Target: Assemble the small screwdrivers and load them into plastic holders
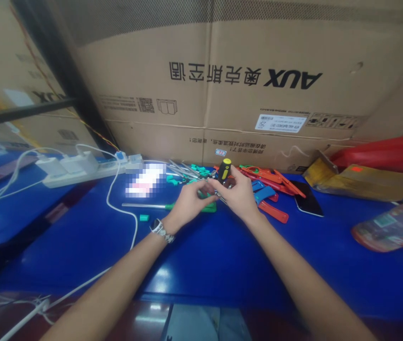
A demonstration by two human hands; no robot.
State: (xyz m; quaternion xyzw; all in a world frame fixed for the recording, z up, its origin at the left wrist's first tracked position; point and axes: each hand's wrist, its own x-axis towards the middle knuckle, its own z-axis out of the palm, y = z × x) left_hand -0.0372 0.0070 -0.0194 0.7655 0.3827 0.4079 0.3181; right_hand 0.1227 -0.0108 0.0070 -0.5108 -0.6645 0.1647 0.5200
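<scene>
Handle (pixel 226 171): black and yellow, held with its yellow end up over the far half of the blue desk (pixel 187 260), near the middle of its length.
Right hand (pixel 240 193): thumb and fingers are pressed in a pinch about the handle's lower part.
Left hand (pixel 189 196): curled just beside the right hand; whether anything is pinched there cannot be told, as the fingertips are blurred.
Watch (pixel 157 227): worn on the left wrist.
Green tool (pixel 168 207): laid partly hidden under the left hand, its metal shaft pointed toward the left edge; a small green piece (pixel 144 218) is seen nearby.
Pile: teal pieces (pixel 199 169) are heaped with metal rods behind the hands, toward the far edge.
Right of the hands: orange pieces (pixel 270 175), blue pieces (pixel 264 194) and a red strip (pixel 273 211) are scattered, a dark phone (pixel 309 204) beside them.
Right edge: a translucent container (pixel 393 225) is laid on its side.
Far left corner: a white power strip (pixel 80 174) is placed, with plugs inserted.
Far edge: lined by a large carton (pixel 222 109), its lettering inverted.
</scene>
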